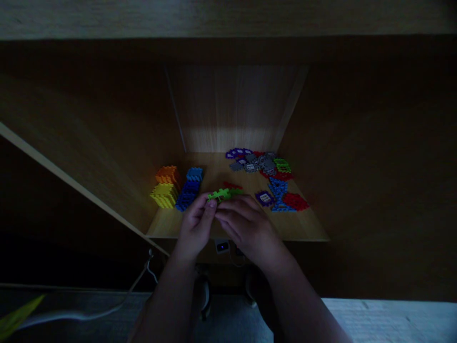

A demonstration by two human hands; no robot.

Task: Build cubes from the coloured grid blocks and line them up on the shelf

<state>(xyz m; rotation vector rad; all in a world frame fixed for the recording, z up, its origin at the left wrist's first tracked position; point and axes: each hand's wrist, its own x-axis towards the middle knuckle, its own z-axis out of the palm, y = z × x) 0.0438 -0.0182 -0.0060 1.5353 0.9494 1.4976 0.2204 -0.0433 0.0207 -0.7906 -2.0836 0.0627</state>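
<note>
Both hands meet over the front of a small wooden desk (307,228). My left hand (196,224) pinches a green interlocking plastic piece (223,194) between thumb and fingers. My right hand (246,224) is curled closed against the same green piece from the right. Left of the hands stand built blocks: an orange block (167,174), a yellow block (163,195) and a blue block (190,188). A loose pile of purple, grey, green, red and blue flat pieces (264,166) lies at the back right.
The scene is very dark. Wooden walls (232,109) close the desk in at the back and sides. A red piece (295,201) and a purple piece (264,197) lie right of the hands. A cable (143,276) hangs below the desk edge.
</note>
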